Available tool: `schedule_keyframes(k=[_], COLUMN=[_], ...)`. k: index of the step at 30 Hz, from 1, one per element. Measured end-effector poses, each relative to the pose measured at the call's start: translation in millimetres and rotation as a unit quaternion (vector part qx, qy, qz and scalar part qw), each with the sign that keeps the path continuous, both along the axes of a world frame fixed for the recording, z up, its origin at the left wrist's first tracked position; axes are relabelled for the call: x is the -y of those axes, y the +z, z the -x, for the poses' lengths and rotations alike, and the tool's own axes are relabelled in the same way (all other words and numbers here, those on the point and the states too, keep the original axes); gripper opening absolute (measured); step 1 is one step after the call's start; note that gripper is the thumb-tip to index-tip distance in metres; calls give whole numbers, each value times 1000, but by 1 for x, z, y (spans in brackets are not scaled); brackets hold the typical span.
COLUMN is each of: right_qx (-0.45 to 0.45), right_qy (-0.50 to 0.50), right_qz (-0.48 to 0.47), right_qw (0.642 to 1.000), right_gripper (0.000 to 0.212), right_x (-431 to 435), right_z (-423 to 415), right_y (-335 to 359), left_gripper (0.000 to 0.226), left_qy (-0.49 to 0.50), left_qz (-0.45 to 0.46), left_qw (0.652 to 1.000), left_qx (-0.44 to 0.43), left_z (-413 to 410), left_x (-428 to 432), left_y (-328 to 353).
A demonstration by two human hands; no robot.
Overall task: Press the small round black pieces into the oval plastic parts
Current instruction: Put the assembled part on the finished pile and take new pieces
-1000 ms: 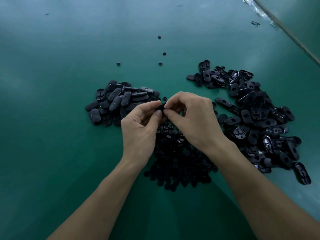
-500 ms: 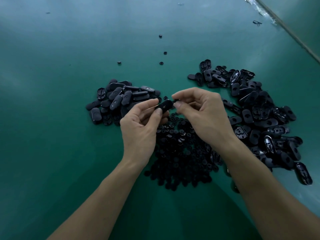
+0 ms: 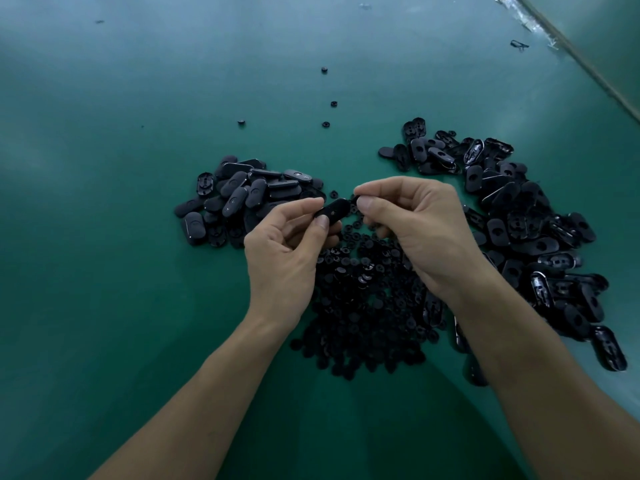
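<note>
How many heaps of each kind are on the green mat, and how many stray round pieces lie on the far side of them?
Heaps of oval plastic parts: 2
Heaps of small round black pieces: 1
Stray round pieces beyond the heaps: 4
Total: 7

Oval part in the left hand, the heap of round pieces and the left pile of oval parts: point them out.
Held oval part (image 3: 333, 210): head view, middle of its top face.
Heap of round pieces (image 3: 363, 299): head view, centre of the heap.
Left pile of oval parts (image 3: 239, 197): head view, a part mid-pile.
</note>
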State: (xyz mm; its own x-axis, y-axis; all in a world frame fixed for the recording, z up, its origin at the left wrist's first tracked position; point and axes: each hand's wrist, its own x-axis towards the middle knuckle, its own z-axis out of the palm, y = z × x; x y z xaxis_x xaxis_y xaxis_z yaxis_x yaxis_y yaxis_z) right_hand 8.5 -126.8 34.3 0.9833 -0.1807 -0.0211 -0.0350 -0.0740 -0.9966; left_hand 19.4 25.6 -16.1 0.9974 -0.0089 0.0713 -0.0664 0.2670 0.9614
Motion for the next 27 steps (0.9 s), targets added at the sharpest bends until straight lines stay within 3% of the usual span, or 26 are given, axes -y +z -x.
schedule_keyframes(k=[27], right_qx=[-110], right_qy=[6], right_qz=[-72], right_qw=[991], right_gripper=[11], right_x=[-5], right_z=[-1], right_y=[-4], left_gripper=[17], left_qy=[10], left_qz=[-21], left_qw=[999], left_qx=[27], left_z=[-1], left_x=[-1], left_y=[1])
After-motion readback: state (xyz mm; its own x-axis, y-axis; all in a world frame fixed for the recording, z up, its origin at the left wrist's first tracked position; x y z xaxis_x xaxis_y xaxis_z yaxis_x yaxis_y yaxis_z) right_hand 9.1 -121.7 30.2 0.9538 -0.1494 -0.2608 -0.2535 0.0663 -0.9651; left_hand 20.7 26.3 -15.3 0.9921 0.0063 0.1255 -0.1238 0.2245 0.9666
